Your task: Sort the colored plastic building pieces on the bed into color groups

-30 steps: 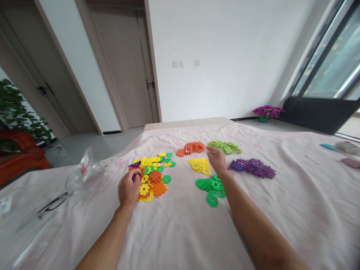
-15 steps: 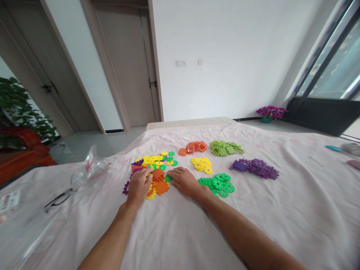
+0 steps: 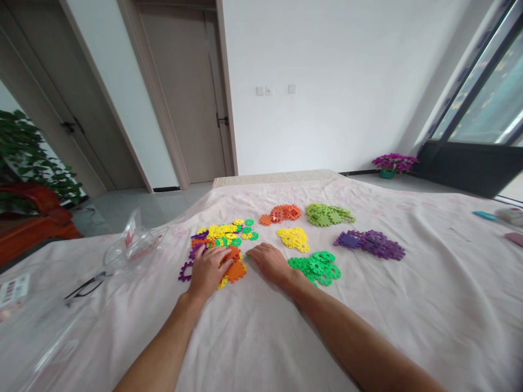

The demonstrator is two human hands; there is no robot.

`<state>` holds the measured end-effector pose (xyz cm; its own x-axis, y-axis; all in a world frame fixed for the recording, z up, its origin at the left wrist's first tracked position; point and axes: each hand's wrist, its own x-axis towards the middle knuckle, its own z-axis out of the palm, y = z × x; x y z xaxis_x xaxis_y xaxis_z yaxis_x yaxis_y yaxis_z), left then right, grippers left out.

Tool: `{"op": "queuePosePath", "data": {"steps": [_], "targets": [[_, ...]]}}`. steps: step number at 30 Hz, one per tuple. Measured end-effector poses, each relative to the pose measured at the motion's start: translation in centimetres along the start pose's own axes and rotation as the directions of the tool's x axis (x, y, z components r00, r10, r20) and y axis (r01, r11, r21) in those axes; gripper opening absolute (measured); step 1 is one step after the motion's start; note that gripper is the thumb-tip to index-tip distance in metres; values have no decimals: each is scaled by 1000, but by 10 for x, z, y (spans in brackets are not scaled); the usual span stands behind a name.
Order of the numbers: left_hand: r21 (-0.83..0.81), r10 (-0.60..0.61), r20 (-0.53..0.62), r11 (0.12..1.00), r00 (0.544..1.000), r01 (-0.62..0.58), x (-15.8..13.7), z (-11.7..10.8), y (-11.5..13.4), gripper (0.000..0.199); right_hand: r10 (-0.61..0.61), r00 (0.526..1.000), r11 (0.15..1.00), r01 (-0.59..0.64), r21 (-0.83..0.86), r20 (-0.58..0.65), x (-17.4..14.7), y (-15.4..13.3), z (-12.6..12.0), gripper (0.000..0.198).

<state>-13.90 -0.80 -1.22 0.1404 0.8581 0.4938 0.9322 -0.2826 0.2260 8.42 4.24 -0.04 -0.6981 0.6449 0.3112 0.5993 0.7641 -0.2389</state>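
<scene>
My left hand lies over the near part of a mixed pile of toothed plastic building discs, its fingers apart on the orange square pieces. Yellow discs and a purple ring piece show around it. At the pile's right edge, my right hand has its fingers together, with a sliver of a green disc at the fingertips; the rest of that disc is hidden. Just right of this hand is a heap of green discs.
Single-colour heaps lie further off: yellow discs, orange-red pieces, light green pieces and purple pieces. On the left are glasses and clear plastic packaging. A pale cloth covers the surface.
My left hand has shifted slightly right, further over the orange pieces. The green disc by my right fingertips, partly visible before, is now almost covered; the right hand has barely moved.
</scene>
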Motion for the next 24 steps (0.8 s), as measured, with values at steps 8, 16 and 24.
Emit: {"op": "queuePosePath", "data": {"steps": [8, 16, 24], "targets": [[-10, -79, -86, 997, 993, 78, 1, 3, -3, 30, 222, 971, 971, -213, 106, -86, -1, 15, -16, 34], [57, -38, -39, 998, 999, 40, 0, -4, 4, 31, 323, 932, 910, -354, 216, 166, -3, 44, -65, 33], [8, -73, -41, 997, 996, 74, 2, 3, -3, 37, 320, 899, 920, -370, 129, 299, -13, 60, -85, 21]]}}
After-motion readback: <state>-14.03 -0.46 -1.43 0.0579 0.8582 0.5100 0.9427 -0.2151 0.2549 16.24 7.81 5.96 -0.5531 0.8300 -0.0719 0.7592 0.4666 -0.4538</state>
